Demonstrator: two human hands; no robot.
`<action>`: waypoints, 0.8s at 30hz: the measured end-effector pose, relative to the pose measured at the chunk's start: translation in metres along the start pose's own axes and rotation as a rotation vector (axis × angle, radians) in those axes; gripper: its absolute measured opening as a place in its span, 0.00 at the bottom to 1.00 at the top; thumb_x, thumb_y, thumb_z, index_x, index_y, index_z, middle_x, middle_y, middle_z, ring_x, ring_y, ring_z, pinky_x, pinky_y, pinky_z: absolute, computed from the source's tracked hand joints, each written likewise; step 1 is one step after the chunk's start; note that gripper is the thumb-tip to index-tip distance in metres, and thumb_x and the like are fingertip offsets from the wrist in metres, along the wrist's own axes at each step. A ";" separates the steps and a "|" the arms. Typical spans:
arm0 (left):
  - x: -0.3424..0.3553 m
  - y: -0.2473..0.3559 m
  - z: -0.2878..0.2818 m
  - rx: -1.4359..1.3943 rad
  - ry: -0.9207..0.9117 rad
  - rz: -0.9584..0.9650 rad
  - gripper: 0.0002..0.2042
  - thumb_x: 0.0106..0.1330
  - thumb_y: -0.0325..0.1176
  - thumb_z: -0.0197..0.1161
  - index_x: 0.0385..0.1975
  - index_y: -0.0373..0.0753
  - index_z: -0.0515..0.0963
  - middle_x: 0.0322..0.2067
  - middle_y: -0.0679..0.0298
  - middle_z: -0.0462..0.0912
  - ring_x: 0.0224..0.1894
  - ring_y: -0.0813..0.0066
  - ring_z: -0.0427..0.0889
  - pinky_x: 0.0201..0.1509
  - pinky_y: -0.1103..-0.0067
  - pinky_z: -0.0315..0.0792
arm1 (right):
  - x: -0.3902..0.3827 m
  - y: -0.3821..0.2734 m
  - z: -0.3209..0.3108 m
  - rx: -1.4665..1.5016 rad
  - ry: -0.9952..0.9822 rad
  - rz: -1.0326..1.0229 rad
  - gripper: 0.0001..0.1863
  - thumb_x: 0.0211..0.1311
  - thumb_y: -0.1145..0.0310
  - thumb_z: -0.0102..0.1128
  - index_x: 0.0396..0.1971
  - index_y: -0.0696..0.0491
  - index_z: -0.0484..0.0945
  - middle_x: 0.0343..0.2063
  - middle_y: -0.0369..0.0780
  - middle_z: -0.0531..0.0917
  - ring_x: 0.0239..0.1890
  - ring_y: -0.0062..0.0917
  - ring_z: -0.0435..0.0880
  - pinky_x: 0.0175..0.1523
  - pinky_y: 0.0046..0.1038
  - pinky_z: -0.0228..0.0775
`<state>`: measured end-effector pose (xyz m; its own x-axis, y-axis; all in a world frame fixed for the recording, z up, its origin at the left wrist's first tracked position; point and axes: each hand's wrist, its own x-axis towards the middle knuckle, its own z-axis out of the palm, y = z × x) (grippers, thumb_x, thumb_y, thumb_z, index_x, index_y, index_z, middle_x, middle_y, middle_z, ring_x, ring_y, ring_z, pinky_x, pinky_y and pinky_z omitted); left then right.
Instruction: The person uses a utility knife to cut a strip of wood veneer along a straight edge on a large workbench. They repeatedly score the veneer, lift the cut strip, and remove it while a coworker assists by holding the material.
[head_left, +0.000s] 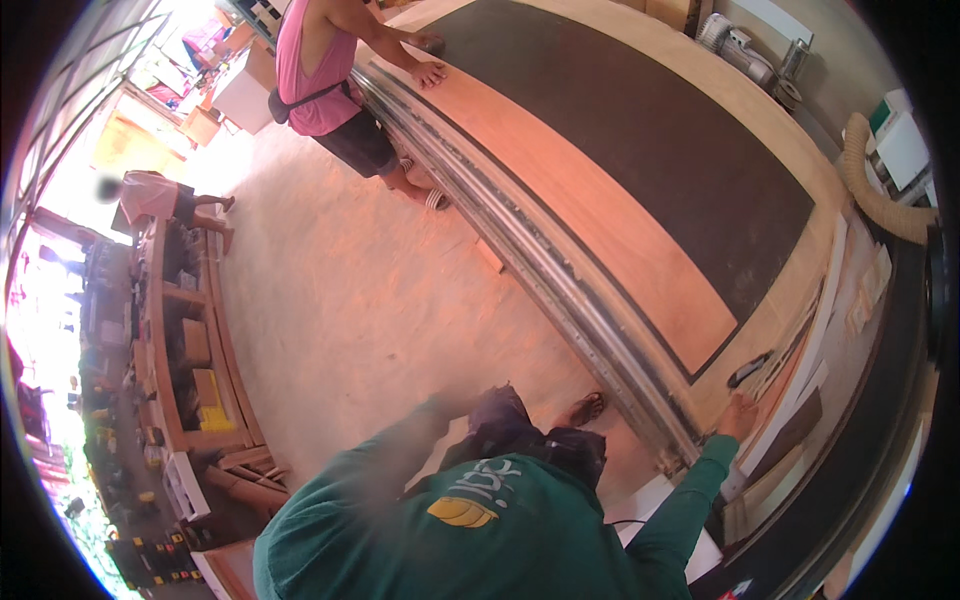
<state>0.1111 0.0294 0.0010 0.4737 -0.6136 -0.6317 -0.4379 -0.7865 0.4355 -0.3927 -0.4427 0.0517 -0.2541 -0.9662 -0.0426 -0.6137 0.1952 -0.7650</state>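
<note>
My right hand [738, 415] is at the near right corner of a large worktable [715, 402], with its fingers curled in. Thin light strips [790, 352] run up to it, but whether it grips them I cannot make out. Just beyond the fingers lies a dark utility knife [749, 369]. My left hand [455, 402] is low by my lap, blurred, its fingers hidden. On the table a long reddish wood panel [590, 190] lies along the near edge of a wide dark sheet [640, 130].
A co-worker in a pink top [325, 70] stands at the table's far left, one hand [428, 74] flat on the panel. Metal rails [540, 255] line the table's side. A hose [868, 180] and motor [735, 45] stand beyond; wooden shelves [205, 350] are at left.
</note>
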 end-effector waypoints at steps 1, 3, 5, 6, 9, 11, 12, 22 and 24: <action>0.012 0.040 0.000 -0.007 0.099 0.157 0.19 0.67 0.47 0.69 0.49 0.39 0.84 0.49 0.47 0.85 0.60 0.44 0.78 0.67 0.58 0.72 | 0.018 0.005 0.011 -0.052 -0.010 0.009 0.27 0.72 0.54 0.66 0.55 0.63 0.73 0.46 0.45 0.81 0.48 0.36 0.81 0.54 0.39 0.73; 0.048 0.129 -0.002 -0.008 0.218 0.386 0.17 0.69 0.44 0.68 0.50 0.40 0.83 0.53 0.46 0.82 0.63 0.44 0.76 0.68 0.57 0.71 | 0.041 0.011 0.031 -0.046 -0.022 0.000 0.27 0.72 0.52 0.65 0.51 0.65 0.75 0.44 0.49 0.83 0.46 0.41 0.82 0.52 0.41 0.74; 0.080 0.219 -0.004 -0.087 0.286 0.536 0.16 0.69 0.39 0.67 0.52 0.39 0.81 0.60 0.46 0.77 0.66 0.43 0.73 0.70 0.57 0.70 | 0.062 0.009 0.042 -0.175 -0.028 0.010 0.29 0.72 0.49 0.64 0.45 0.67 0.77 0.41 0.54 0.84 0.43 0.46 0.84 0.51 0.44 0.75; 0.094 0.260 -0.007 -0.137 0.327 0.648 0.16 0.69 0.38 0.67 0.53 0.38 0.80 0.64 0.46 0.74 0.67 0.42 0.71 0.71 0.57 0.70 | 0.067 0.008 0.045 -0.295 -0.035 0.034 0.31 0.72 0.47 0.63 0.42 0.69 0.78 0.40 0.56 0.85 0.42 0.49 0.84 0.49 0.46 0.75; 0.141 0.367 -0.022 -0.130 0.380 0.794 0.19 0.69 0.36 0.67 0.57 0.37 0.77 0.68 0.45 0.68 0.69 0.40 0.69 0.72 0.55 0.69 | 0.079 0.002 0.051 -0.478 -0.072 0.069 0.39 0.70 0.40 0.62 0.34 0.72 0.79 0.34 0.61 0.86 0.39 0.54 0.86 0.47 0.51 0.76; 0.172 0.416 -0.032 -0.110 0.434 0.841 0.21 0.69 0.37 0.66 0.59 0.38 0.75 0.69 0.44 0.67 0.70 0.39 0.67 0.72 0.52 0.67 | 0.081 0.002 0.053 -0.489 -0.029 0.178 0.43 0.68 0.36 0.61 0.32 0.73 0.80 0.35 0.62 0.86 0.41 0.56 0.87 0.49 0.53 0.77; 0.189 0.436 -0.035 -0.087 0.457 0.828 0.22 0.69 0.37 0.66 0.60 0.38 0.75 0.70 0.43 0.65 0.71 0.39 0.66 0.73 0.50 0.65 | 0.082 0.004 0.054 -0.466 0.030 0.279 0.45 0.67 0.34 0.61 0.32 0.74 0.80 0.38 0.62 0.86 0.43 0.57 0.87 0.50 0.53 0.77; 0.285 0.455 -0.032 0.297 0.353 0.657 0.36 0.73 0.53 0.57 0.77 0.42 0.61 0.81 0.45 0.47 0.81 0.45 0.51 0.81 0.47 0.48 | 0.074 0.038 0.047 -0.648 0.043 0.247 0.44 0.63 0.32 0.65 0.46 0.67 0.75 0.46 0.62 0.85 0.49 0.58 0.85 0.54 0.53 0.77; 0.288 0.453 -0.030 0.286 0.332 0.637 0.37 0.73 0.54 0.57 0.77 0.42 0.60 0.81 0.47 0.47 0.82 0.47 0.50 0.81 0.47 0.48 | 0.072 0.034 0.048 -0.684 0.048 0.124 0.44 0.63 0.35 0.67 0.49 0.68 0.75 0.45 0.62 0.85 0.46 0.60 0.85 0.52 0.53 0.78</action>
<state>0.0720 -0.5055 0.0361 0.2485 -0.9662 -0.0692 -0.8621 -0.2531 0.4390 -0.3963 -0.5140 -0.0083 -0.3759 -0.9245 -0.0628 -0.9070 0.3810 -0.1794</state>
